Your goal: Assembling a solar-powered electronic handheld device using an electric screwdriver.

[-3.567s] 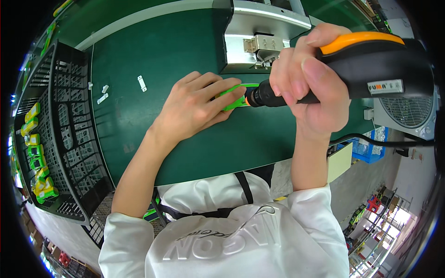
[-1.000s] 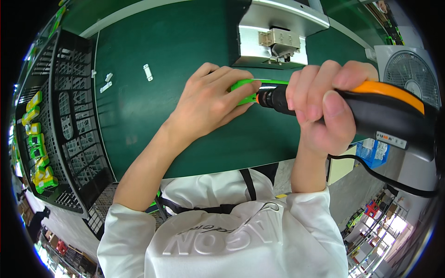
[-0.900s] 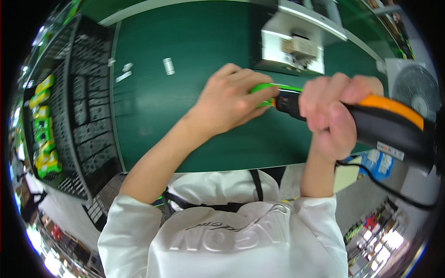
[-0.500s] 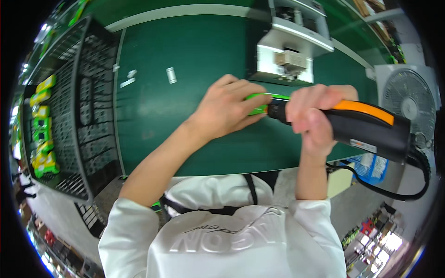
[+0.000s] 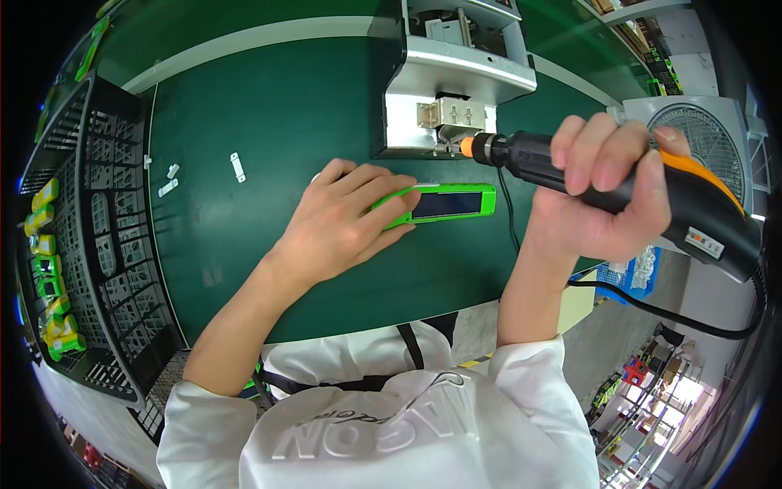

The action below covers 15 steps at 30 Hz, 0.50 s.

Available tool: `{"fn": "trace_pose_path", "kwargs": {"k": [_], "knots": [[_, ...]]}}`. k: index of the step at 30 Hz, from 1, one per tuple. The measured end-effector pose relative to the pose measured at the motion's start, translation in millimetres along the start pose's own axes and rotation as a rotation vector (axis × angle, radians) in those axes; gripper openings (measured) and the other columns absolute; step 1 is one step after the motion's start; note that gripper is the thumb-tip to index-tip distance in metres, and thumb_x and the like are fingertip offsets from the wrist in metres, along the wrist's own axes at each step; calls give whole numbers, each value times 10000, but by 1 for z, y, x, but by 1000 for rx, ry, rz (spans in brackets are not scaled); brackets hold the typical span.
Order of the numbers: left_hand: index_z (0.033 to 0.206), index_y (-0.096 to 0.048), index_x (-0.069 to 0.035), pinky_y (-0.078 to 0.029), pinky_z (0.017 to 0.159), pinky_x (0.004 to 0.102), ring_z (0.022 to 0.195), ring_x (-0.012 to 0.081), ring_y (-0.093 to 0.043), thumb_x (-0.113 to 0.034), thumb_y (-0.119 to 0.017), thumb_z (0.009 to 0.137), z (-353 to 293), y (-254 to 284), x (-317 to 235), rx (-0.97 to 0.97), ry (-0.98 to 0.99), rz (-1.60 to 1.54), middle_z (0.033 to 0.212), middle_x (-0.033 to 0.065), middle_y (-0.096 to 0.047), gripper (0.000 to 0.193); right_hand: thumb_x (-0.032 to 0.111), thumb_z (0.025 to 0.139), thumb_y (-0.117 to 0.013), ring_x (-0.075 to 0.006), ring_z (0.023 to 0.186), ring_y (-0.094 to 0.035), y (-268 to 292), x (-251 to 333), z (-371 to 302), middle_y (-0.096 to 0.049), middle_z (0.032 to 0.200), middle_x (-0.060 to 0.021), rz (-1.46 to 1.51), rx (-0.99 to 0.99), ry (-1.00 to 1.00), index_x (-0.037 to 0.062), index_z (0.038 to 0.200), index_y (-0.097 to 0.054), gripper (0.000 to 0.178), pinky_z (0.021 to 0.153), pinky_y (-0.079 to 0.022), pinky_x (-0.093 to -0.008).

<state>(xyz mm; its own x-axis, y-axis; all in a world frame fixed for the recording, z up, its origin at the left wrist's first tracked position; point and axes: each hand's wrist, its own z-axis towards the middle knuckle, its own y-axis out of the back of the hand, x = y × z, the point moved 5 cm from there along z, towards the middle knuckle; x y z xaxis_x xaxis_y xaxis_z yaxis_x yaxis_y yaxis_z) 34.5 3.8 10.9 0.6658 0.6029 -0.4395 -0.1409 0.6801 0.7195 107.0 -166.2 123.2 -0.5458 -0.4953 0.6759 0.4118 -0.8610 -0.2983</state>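
Observation:
My left hand [image 5: 342, 213] grips the left end of a green handheld device [image 5: 489, 200] with a dark screen, which lies on the green table mat. The fingers hide that end of it. My right hand [image 5: 607, 175] is wrapped round a black and orange electric screwdriver [image 5: 529, 151], a cable running from its rear end. Its orange-collared tip points left, at the front of a silver screw feeder [image 5: 397, 122] at the back of the mat. Whether the bit touches the feeder or holds a screw, I cannot tell.
A black plastic crate [image 5: 114, 228] stands at the left, with several green and yellow devices [image 5: 50, 265] at its far side. Small white strips [image 5: 237, 167] lie on the mat. On the right are a white fan [image 5: 696, 130] and a blue bin [image 5: 643, 273].
The screwdriver has lifted off the green device and swung up to the feeder's front. My left hand still holds the device, now with its screen more exposed. The whole view has shifted.

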Motion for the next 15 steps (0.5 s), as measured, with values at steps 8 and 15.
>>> {"fn": "trace_pose_path", "kwargs": {"k": [8,15], "knots": [[935,-633,-87,-434,761,319,913,157,-600,-206,-755,747,-3,5,2,-3,14,-6,1026,-3,-650,254,143,910,-429,-148,491,-396,-15,-1,-1,-438,647,-31,-254,38,53,51,1146,-468,257,509,-370,-336],[939,-622,-96,-430,764,312,909,145,-600,-207,-757,748,-7,7,4,-24,16,-19,1016,-15,-651,259,-34,814,-519,-169,446,-482,-15,-15,16,-471,583,-77,-125,-99,-56,-91,1060,-460,260,475,-460,-322]]}}
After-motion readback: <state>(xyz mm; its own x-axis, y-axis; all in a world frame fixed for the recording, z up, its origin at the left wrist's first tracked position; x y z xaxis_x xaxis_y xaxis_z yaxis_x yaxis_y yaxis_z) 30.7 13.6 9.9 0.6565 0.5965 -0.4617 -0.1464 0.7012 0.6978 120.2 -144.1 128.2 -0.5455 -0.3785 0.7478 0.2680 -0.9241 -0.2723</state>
